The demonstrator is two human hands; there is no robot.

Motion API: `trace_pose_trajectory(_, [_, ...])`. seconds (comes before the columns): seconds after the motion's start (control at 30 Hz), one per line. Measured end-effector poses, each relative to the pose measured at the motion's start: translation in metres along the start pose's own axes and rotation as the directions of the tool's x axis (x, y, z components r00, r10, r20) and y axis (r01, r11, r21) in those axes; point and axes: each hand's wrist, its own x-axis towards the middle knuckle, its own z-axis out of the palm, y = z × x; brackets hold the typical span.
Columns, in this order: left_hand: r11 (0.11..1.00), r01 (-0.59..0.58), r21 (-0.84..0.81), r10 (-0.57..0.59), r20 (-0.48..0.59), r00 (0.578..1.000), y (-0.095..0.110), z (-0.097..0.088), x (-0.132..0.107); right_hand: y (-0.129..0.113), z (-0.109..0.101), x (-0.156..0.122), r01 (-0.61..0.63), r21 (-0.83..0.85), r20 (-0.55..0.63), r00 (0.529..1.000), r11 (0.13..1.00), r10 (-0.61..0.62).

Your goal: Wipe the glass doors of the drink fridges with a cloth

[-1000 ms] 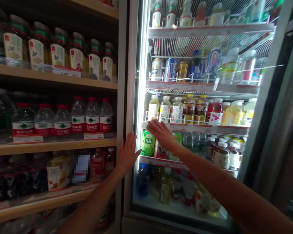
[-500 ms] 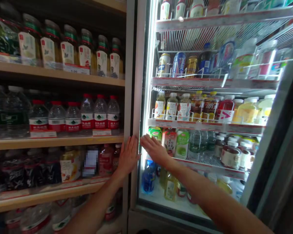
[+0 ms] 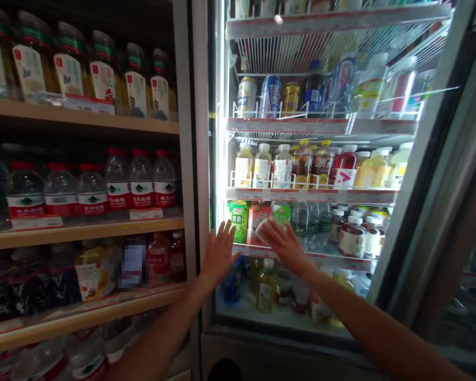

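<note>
the fridge (image 3: 203, 159) stands lit from within, and every place here is told from it. at its left frame edge is the left hand (image 3: 218, 257), fingers reaching up and a little spread, thumb apart, with nothing seen in its grasp. whether the palm presses on the frame or merely floats before it is hard to tell. further right across the fridge's front is the right hand (image 3: 285, 243), smeared by motion, fingers pointing up and to the left. something pale (image 3: 263, 228) shows at its fingertips (a cloth or tissue, maybe; the blur hides which), and whether the hand grips it or how far its fingers spread cannot be told. this pale thing lies in front of the fridge's second shelf from the bottom, over the red carton (image 3: 257, 214). the green carton (image 3: 238, 217) is left of that, near the fridge's bright inner edge, and clear bottles (image 3: 301, 219) stand to the right. one shelf higher in the fridge are tea bottles (image 3: 263, 166); above those, cans (image 3: 270, 95). left of the fridge, wooden shelves (image 3: 143, 229) carry red-capped bottles (image 3: 130, 185) and, higher, tall bottles with pale labels (image 3: 103, 74).
</note>
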Motion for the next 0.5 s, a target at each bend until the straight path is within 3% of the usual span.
trace_pose_trajectory(0.1, [1.000, -0.017, -0.013, 0.017, -0.003, 1.000, 0.017, -0.002, 0.008, 0.012, -0.008, -0.006, -0.228, -0.044, -0.077, 0.971, 0.973, 0.224])
trace_pose_trajectory(0.27, [0.995, -0.090, -0.045, 0.089, -0.025, 0.996, 0.041, -0.002, 0.019, 0.022, -0.016, -0.028, -0.086, -0.039, 0.020, 0.996, 0.995, 0.087])
trace_pose_trajectory(0.43, [0.994, -0.086, -0.066, 0.082, -0.054, 0.995, 0.059, 0.002, 0.031, 0.039, -0.020, -0.029, -0.332, -0.107, -0.149, 0.937, 0.937, 0.316])
trace_pose_trajectory(0.5, [0.992, -0.100, -0.078, 0.096, -0.057, 0.994, 0.065, 0.005, 0.034, 0.034, -0.020, -0.037, -0.293, -0.100, -0.103, 0.954, 0.951, 0.283])
